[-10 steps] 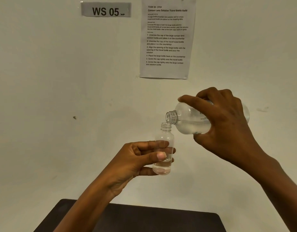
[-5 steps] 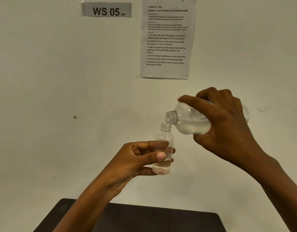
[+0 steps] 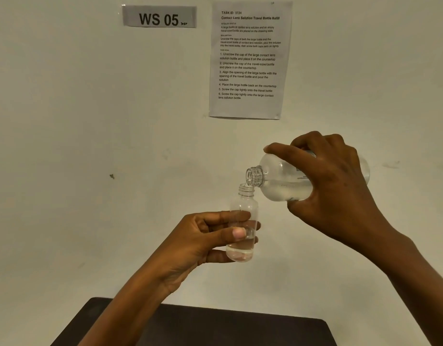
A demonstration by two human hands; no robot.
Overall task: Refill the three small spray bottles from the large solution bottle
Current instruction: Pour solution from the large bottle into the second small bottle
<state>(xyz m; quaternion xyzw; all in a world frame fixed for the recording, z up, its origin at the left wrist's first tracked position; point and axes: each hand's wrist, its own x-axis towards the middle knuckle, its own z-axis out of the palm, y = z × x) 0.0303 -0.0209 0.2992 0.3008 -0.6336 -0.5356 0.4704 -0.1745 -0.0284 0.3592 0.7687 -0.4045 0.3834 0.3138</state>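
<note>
The right hand (image 3: 332,186) grips the tilted large bottle (image 3: 280,181), pouring into the barely filled small bottle (image 3: 241,221) that the left hand (image 3: 203,240) pinches.

Support: dark tabletop (image 3: 215,328), at 6 o'clock in the head view
Colour: near-black brown, matte, plain and even
Far edge: almost straight, sloping slightly lower toward 5 o'clock
Corners: both far corners rounded, one at 7 o'clock, one at 5 o'clock
Extent: only the far strip shows, the rest cut off by the frame's bottom edge
Behind: pale wall (image 3: 65,221) toward 12 o'clock; contact cannot be told
</note>
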